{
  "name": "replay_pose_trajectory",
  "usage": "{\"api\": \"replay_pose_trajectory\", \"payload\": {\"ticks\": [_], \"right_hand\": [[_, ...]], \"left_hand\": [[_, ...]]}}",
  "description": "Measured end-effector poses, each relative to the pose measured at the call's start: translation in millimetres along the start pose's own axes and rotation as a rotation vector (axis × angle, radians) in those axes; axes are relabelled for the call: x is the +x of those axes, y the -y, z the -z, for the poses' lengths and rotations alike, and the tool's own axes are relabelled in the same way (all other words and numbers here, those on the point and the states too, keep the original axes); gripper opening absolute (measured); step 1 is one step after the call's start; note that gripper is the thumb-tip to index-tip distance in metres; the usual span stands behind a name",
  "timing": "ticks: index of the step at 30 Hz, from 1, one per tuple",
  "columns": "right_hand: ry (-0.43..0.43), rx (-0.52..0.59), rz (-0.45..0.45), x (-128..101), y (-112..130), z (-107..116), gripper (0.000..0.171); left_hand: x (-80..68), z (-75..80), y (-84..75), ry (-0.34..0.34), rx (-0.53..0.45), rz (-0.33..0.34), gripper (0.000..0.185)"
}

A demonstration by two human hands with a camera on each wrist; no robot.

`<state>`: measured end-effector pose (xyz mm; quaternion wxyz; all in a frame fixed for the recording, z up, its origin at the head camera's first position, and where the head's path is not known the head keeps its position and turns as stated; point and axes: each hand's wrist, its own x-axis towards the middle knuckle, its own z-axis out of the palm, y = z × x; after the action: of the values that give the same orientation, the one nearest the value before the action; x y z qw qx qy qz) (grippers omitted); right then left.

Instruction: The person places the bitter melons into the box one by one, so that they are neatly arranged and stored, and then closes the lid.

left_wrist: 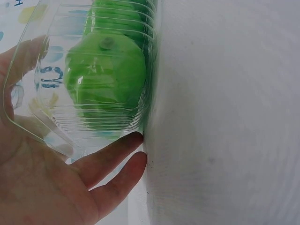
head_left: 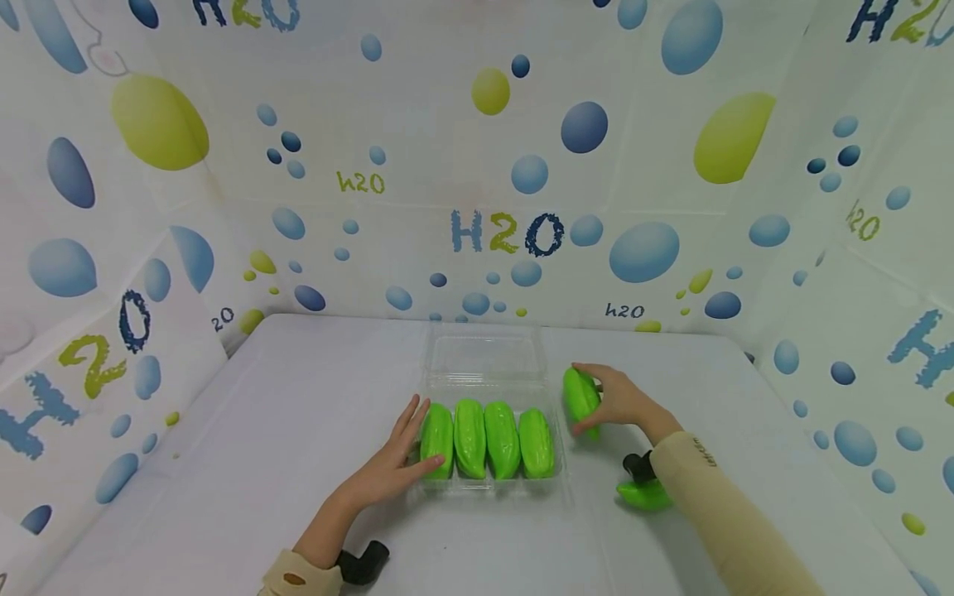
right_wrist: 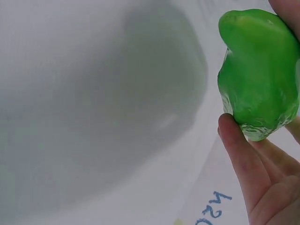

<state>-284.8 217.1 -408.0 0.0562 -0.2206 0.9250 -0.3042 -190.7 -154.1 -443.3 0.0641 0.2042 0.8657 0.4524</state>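
In the clear tray [head_left: 555,478] four green fruits [head_left: 486,439] lie packed; left hand [head_left: 392,468] steadies its left wall, fingers straight; right hand [head_left: 621,403] grips a fifth fruit [head_left: 580,399] just right; a sixth [head_left: 643,496] waits nearer

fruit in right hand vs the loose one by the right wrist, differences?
The held green fruit is gripped by the right hand; the loose green fruit lies untouched on the table, partly behind the right sleeve. The held one stands close beside the clear tray, its long side running away from the camera; the loose one sits nearer the camera, lying crosswise. Both are glossy, bright green and outside the tray.
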Motion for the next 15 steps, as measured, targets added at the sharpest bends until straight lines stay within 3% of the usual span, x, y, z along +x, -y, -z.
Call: {"api": "replay_pose_trajectory", "payload": {"ticks": [15], "right_hand": [[-0.076,-0.002,0.063,-8.7,8.9,20.8,0.108]], "left_hand": [[-1.1,0.5,-1.4,-0.001,0.009,0.008,0.083]]}}
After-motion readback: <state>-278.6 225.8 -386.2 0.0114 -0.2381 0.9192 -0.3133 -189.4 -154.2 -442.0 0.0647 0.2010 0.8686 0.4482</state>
